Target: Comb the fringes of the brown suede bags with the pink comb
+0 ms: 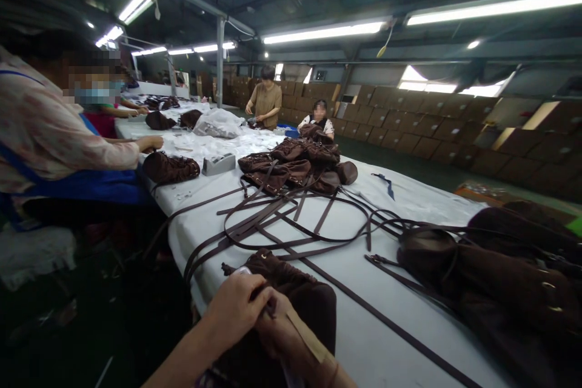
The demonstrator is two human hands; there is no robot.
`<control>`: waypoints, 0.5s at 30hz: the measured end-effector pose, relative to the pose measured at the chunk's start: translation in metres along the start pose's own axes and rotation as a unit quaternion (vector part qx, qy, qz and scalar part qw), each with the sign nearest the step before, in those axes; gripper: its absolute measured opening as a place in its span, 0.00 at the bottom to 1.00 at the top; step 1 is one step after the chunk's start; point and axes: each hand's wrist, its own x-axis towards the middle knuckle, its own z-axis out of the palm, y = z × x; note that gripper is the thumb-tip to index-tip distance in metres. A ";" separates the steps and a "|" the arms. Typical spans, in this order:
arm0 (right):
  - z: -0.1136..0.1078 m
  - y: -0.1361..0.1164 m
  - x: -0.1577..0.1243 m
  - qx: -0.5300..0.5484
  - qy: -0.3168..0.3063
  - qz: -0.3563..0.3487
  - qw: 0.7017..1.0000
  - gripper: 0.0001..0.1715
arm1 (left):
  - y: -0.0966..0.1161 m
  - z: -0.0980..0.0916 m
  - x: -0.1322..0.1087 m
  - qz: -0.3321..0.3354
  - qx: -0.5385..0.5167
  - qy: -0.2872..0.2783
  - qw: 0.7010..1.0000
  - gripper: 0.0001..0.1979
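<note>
Low in the head view, my left hand (pixel 239 303) and my right hand (pixel 279 321) meet over a dark brown drawstring bag (pixel 313 309). The bag lies at the near table edge, with metal eyelets along its gathered top. Both hands have their fingers curled in and touching each other; what they grip is hidden behind them. A small whitish, shiny piece shows just beyond my left knuckles; I cannot tell what it is. Along the back of my right hand runs a beige strip (pixel 309 333). Long brown straps (pixel 364 297) stretch across the table beyond the bag.
More brown bags are heaped mid-table (pixel 291 163) and at right (pixel 509 279). A grey tape dispenser (pixel 219 164) stands beside another bag (pixel 170 168). A co-worker in a blue apron (pixel 91 170) sits at left; others work farther back. Cartons (pixel 409 124) line the far wall.
</note>
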 end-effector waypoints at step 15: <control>-0.028 -0.017 -0.021 0.328 -0.103 0.106 0.933 0.35 | -0.031 0.065 -0.006 0.001 -0.206 -0.045 0.978 0.19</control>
